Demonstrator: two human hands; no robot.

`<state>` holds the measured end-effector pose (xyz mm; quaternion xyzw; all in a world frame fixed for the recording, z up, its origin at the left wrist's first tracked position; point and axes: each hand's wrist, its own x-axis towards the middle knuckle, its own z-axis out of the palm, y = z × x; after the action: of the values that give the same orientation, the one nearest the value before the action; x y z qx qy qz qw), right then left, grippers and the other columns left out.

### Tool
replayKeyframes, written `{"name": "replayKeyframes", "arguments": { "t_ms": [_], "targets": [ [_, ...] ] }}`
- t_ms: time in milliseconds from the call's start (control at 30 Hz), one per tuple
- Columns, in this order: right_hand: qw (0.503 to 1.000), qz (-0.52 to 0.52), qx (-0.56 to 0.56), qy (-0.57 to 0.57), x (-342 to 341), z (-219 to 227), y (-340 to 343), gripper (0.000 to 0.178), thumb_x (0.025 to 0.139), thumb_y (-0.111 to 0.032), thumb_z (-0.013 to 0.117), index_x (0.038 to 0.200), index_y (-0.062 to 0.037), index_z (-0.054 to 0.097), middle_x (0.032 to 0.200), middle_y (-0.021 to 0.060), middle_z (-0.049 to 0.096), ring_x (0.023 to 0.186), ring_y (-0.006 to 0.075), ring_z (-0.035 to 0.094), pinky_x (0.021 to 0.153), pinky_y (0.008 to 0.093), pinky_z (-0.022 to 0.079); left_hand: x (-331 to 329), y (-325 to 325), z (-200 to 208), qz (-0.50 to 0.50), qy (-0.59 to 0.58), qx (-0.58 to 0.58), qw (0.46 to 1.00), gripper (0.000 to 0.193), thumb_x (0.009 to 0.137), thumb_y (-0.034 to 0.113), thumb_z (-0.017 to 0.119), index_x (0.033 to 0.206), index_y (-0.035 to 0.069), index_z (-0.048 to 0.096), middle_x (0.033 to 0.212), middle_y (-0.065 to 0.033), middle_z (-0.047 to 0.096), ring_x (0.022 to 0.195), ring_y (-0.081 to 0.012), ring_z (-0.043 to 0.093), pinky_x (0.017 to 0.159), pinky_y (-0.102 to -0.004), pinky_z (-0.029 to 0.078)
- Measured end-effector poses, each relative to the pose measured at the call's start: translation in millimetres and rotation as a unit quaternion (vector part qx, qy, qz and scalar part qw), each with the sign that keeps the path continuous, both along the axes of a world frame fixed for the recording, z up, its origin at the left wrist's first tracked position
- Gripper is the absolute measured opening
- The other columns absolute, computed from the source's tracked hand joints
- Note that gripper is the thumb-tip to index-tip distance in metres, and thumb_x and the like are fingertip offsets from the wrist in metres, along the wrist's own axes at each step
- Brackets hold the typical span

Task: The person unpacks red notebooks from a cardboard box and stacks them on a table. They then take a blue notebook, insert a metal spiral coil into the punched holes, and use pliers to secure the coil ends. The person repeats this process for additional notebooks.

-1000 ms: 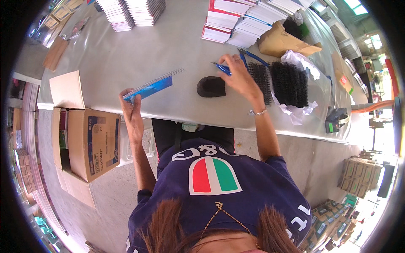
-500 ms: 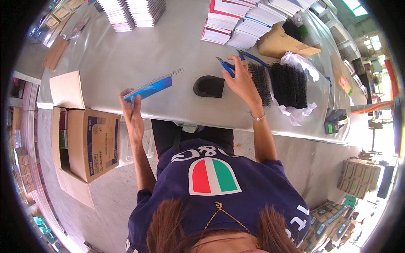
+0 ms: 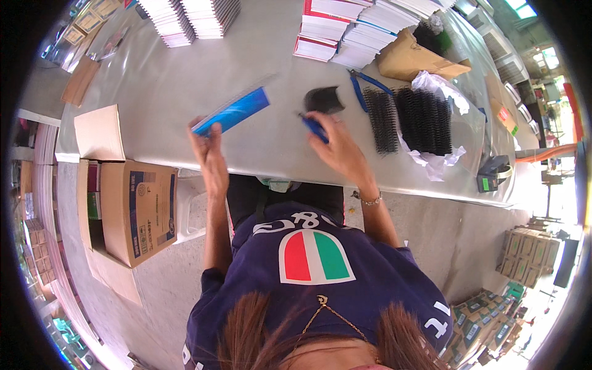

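Observation:
In my left hand (image 3: 209,157) is a blue notebook (image 3: 237,112), pinched at its near end and tilted up to the right. A thin wire spiral, blurred, runs along its upper edge. My right hand (image 3: 339,148) closes round blue-handled cutting pliers (image 3: 316,127), their tip pointing left toward the notebook but apart from it. Just beyond that hand lies a black rounded pad-like piece (image 3: 324,100). A second blue-handled tool (image 3: 364,89) rests farther right, beside rows of black spiral coils (image 3: 422,120) on crumpled white paper (image 3: 431,166).
Stacked books (image 3: 333,34) and spiral-bound notebooks (image 3: 191,21) stand at the table's far side. An opened cardboard packet (image 3: 410,58) sits behind the coils. On the left, an open carton (image 3: 139,209) stands against the table edge. A small black device (image 3: 490,176) lies far right.
My right hand has moved left and nearer with the pliers. The black pad has slid away and slightly right. The left hand has brought the notebook up and right.

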<state>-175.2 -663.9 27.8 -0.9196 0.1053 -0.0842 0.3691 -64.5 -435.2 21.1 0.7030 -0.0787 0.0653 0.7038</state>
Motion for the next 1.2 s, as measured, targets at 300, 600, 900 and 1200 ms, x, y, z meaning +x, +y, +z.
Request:
{"name": "replayKeyframes", "arguments": {
  "t_ms": [300,600,900,1200],
  "targets": [
    [0.958,-0.188,-0.160,-0.146,9,-2,-4,0.050,0.093,-0.024,0.059,0.133,0.0008,0.042,0.117,0.0229,0.051,0.113,0.0402,0.046,0.096,0.0512,0.035,-26,-64,-15,-0.091,0.053,-0.004,0.994,0.033,0.101,0.026,0.055,0.123,0.004,0.044,0.107,-0.0062,0.048,0.102,-0.0151,0.041,0.095,-0.0285,0.032],
    [0.989,-0.060,-0.072,-0.111,-12,26,54,0.052,0.092,-0.031,0.061,0.136,-0.0072,0.047,0.113,0.0152,0.055,0.099,0.0334,0.050,0.087,0.0462,0.036,-21,-55,-19,-0.124,0.001,0.032,0.992,0.025,0.101,0.019,0.054,0.118,0.002,0.051,0.107,-0.0097,0.057,0.094,-0.0152,0.050,0.084,-0.0293,0.042],
    [0.979,-0.037,-0.123,-0.161,-1,15,70,0.053,0.086,-0.030,0.067,0.132,-0.0097,0.053,0.109,0.0108,0.057,0.095,0.0293,0.050,0.082,0.0437,0.036,-15,-44,-8,-0.127,-0.014,0.048,0.991,0.023,0.096,0.003,0.054,0.117,0.002,0.063,0.090,-0.0066,0.066,0.081,-0.0124,0.058,0.076,-0.0271,0.047],
    [0.974,-0.027,-0.141,-0.176,1,10,71,0.052,0.084,-0.029,0.070,0.130,-0.0107,0.056,0.107,0.0093,0.058,0.093,0.0271,0.052,0.081,0.0414,0.037,-14,-42,-7,-0.120,-0.010,0.067,0.990,0.028,0.092,-0.004,0.054,0.117,0.002,0.066,0.094,-0.0082,0.072,0.094,-0.0086,0.064,0.077,-0.0233,0.049]
  ]
}}
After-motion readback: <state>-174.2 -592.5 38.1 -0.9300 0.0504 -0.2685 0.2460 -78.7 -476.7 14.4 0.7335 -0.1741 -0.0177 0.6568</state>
